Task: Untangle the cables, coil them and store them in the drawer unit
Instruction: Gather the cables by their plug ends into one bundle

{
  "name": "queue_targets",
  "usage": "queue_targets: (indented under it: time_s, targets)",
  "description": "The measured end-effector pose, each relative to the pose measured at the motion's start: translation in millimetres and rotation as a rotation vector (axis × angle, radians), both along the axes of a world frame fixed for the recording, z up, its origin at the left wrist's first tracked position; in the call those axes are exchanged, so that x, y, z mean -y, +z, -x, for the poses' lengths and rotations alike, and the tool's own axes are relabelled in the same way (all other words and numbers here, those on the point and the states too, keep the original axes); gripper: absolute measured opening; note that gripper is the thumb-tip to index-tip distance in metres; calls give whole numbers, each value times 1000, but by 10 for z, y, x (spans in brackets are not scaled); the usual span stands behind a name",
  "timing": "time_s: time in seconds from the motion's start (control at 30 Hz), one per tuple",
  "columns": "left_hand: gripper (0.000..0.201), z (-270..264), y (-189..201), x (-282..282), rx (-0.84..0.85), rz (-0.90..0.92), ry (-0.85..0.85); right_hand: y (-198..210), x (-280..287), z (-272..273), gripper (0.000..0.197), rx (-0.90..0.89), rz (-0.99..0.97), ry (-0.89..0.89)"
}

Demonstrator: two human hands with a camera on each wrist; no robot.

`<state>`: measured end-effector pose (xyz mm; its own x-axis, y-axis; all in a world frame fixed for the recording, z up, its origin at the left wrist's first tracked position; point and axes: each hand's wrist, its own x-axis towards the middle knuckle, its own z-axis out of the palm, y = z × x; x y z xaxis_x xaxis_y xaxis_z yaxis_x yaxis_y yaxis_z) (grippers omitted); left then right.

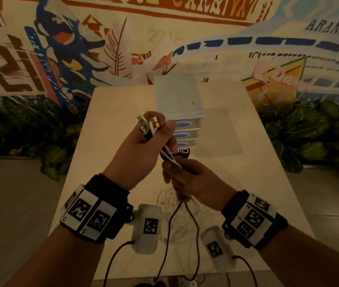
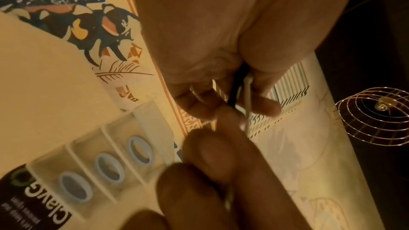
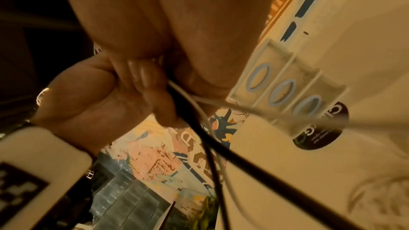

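My left hand (image 1: 152, 131) is raised over the table and grips a bunch of cable plug ends (image 1: 146, 123), white and black, which stick out above its fingers. The cables (image 1: 169, 155) run down from it into my right hand (image 1: 176, 175), which grips them just below. Dark strands (image 1: 187, 216) hang from the right hand past the table's front edge. In the left wrist view, black and white cables (image 2: 240, 93) pass between the fingers. The right wrist view shows the same strands (image 3: 188, 111) leaving the fist. The translucent drawer unit (image 1: 178, 96) stands behind the hands with all three drawers closed.
The pale table (image 1: 257, 162) carries a round dark sticker (image 1: 183, 152) in front of the unit. Loose white cable loops (image 1: 168, 201) lie on it under my right hand. Leafy plants (image 1: 320, 129) flank the table, and a painted wall rises behind it.
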<state>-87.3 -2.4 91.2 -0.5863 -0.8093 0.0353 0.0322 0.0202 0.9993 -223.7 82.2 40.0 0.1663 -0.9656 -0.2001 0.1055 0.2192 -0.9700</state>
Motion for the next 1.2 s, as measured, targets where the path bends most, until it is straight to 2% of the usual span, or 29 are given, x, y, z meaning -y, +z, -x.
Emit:
queue_targets:
  time_s: [0.07,0.13,0.2,0.3,0.4,0.6,0.83,0.97,1.03,1.13,1.2]
  targets:
    - [25,-33,-9,-23,0,-23,-41,8,-66,78,37,-46,-4,-28]
    - [37,-43,-28,-66,-41,-118,-158,33,-105,106,38,-149,19,-22]
    - [39,-19,-53,-105,-36,-196,-221,91,-101,102,39,-204,47,14]
    - [38,26,-47,-111,-3,-223,-162,193,-70,122,34,-273,76,88]
    - [40,51,37,-73,-58,-151,-121,151,-70,181,37,-229,43,95]
    - [38,-75,326,102,-159,-151,-58,-474,-494,165,43,-217,-96,192]
    - [39,-205,442,174,-159,-237,-1,-945,-862,107,45,-293,-99,46]
    - [39,-227,448,170,-117,-253,9,-1186,-964,102,60,-553,-108,183]
    - [40,-226,430,139,-91,-271,16,-1323,-934,134,49,-635,-140,230]
    - [40,-219,394,61,-81,-290,3,-1434,-761,166,15,-663,-178,230]
    - [40,-218,377,15,-83,-302,-11,-1466,-627,193,17,-663,-184,144]
